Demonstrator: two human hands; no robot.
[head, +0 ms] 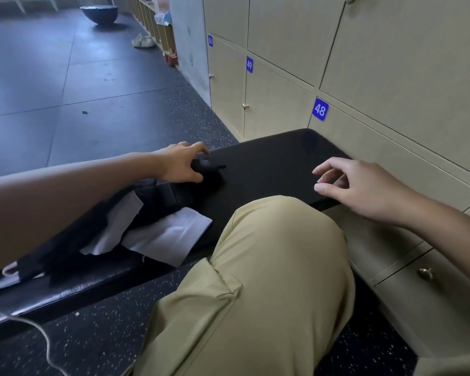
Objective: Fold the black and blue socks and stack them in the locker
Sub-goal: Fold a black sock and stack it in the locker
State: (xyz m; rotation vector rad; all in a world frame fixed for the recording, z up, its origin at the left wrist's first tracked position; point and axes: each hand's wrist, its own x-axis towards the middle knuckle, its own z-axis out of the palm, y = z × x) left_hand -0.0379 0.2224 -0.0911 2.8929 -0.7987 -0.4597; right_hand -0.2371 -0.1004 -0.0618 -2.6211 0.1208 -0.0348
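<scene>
A bench (269, 158) is set against the lockers (391, 77), which stand behind and to its right. On its left part a sock (209, 172) is held by the left hand (179, 164), nearer which a cloth pile (147, 226) is heaped. The right hand (364, 185) is held above the bench's right edge, with a knee (269, 253) raised in front.

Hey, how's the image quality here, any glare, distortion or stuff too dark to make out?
Head view: wide-angle bending curves the locker doors; soft glare on the floor; the black sock under the left hand blends into the black bench.
</scene>
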